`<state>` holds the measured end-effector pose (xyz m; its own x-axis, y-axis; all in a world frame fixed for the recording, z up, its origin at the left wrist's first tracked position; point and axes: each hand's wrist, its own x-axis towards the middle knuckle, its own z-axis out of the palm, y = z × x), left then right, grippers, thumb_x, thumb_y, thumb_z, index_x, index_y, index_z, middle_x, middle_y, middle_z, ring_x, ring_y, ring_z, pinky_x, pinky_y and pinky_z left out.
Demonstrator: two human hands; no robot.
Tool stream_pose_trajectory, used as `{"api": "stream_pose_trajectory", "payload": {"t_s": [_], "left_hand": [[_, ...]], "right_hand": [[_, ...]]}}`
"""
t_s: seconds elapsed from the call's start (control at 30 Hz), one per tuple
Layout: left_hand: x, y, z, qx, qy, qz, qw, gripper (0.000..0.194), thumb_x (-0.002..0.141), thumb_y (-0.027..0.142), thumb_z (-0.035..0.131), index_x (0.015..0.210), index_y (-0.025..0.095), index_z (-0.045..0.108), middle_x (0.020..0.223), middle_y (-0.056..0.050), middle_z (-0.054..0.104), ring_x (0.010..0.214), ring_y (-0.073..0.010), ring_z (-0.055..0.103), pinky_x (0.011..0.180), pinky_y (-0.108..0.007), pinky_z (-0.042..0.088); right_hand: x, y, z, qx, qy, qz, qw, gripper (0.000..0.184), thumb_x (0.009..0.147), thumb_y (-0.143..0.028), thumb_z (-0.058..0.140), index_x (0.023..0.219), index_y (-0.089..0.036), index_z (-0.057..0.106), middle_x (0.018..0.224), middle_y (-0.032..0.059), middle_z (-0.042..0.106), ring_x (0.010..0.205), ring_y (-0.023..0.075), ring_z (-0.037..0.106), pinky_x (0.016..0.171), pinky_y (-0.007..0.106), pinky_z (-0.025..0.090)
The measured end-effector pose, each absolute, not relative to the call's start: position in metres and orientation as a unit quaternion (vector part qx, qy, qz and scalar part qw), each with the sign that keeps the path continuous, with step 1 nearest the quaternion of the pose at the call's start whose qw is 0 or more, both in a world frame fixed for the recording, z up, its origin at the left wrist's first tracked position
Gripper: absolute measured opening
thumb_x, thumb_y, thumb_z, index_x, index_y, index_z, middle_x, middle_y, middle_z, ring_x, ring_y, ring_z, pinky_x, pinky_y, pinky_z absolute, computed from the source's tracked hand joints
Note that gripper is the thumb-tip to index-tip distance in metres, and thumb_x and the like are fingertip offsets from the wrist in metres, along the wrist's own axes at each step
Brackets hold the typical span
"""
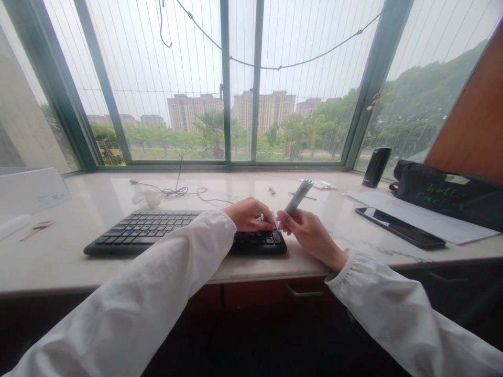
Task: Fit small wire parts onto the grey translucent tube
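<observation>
Head view showed a person at a marble-topped window counter [243, 183], both hands over the right end of a black keyboard [157, 233]. The right hand [308, 236] pinched a slim grey tube [298, 198] between thumb and fingers, the tube tilted with its upper end toward the window and its lower end just beside the left hand [248, 215]. That hand's fingers were curled and pressed together, though whether they held anything could not be told. Loose white sleeves [404, 314] covered both forearms. Beyond the keyboard lay a tangled thin cable [176, 191]. Off to the right were a black smartphone [398, 228] at the edge of a white paper sheet [416, 214], a black bag with green lettering [444, 196] and an upright black flask [376, 167].
</observation>
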<state>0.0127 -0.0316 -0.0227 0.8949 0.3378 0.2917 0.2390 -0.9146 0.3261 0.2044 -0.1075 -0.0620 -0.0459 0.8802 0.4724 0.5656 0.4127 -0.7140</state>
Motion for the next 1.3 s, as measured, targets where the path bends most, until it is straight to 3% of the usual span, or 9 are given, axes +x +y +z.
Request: {"api": "stream_pose_trajectory", "payload": {"t_s": [0.23,0.43,0.63,0.97,1.2,1.3], "left_hand": [[0.009,-0.025,-0.022,0.936,0.213,0.128,0.248,0.031,0.080,0.043,0.068,0.085,0.013,0.077,0.067,0.000,0.064,0.062,-0.0088,0.049,0.060,-0.021,0.035],[0.012,-0.025,-0.026,0.928,0.208,0.132,0.280,0.031,0.076,0.042,0.071,0.087,0.012,0.074,0.077,-0.002,0.068,0.068,-0.0104,0.053,0.062,-0.021,0.038],[0.013,-0.030,-0.023,0.920,0.220,0.148,0.289,0.030,0.072,0.041,0.074,0.080,0.012,0.074,0.065,0.002,0.060,0.062,-0.0087,0.047,0.060,-0.021,0.035],[0.016,-0.029,-0.026,0.886,0.264,0.137,0.355,0.028,0.067,0.038,0.078,0.067,0.012,0.070,0.058,0.004,0.055,0.063,-0.0103,0.049,0.061,-0.024,0.033],[0.006,-0.023,-0.019,0.916,0.189,0.088,0.342,0.025,0.077,0.034,0.071,0.089,0.013,0.074,0.078,-0.001,0.068,0.076,-0.0143,0.058,0.072,-0.025,0.040],[0.004,-0.028,-0.016,0.947,0.161,0.082,0.266,0.029,0.075,0.041,0.074,0.093,0.018,0.072,0.093,-0.002,0.067,0.095,-0.0187,0.058,0.087,-0.028,0.040]], "right_hand": [[0.203,-0.106,-0.063,-0.501,-0.712,0.182,0.458,0.052,0.091,-0.063,0.044,0.080,-0.017,0.065,0.066,0.0027,0.066,0.060,0.0158,0.060,0.061,0.027,0.046],[0.201,-0.111,-0.062,-0.490,-0.736,0.121,0.452,0.048,0.094,-0.058,0.043,0.073,-0.018,0.062,0.066,0.0012,0.065,0.060,0.0154,0.059,0.059,0.025,0.042],[0.197,-0.117,-0.059,-0.469,-0.761,0.101,0.437,0.042,0.095,-0.053,0.044,0.084,-0.018,0.067,0.072,0.0026,0.068,0.067,0.0176,0.061,0.063,0.026,0.043],[0.198,-0.116,-0.059,-0.464,-0.767,0.106,0.431,0.045,0.095,-0.053,0.042,0.079,-0.017,0.065,0.068,0.0012,0.063,0.062,0.0150,0.053,0.059,0.026,0.040],[0.202,-0.111,-0.064,-0.451,-0.761,0.175,0.432,0.045,0.095,-0.055,0.042,0.077,-0.017,0.059,0.065,-0.0001,0.056,0.061,0.0137,0.051,0.058,0.026,0.040],[0.205,-0.112,-0.063,-0.443,-0.760,0.187,0.437,0.043,0.095,-0.054,0.045,0.082,-0.017,0.062,0.071,0.0008,0.060,0.065,0.0144,0.053,0.061,0.026,0.042]]}}
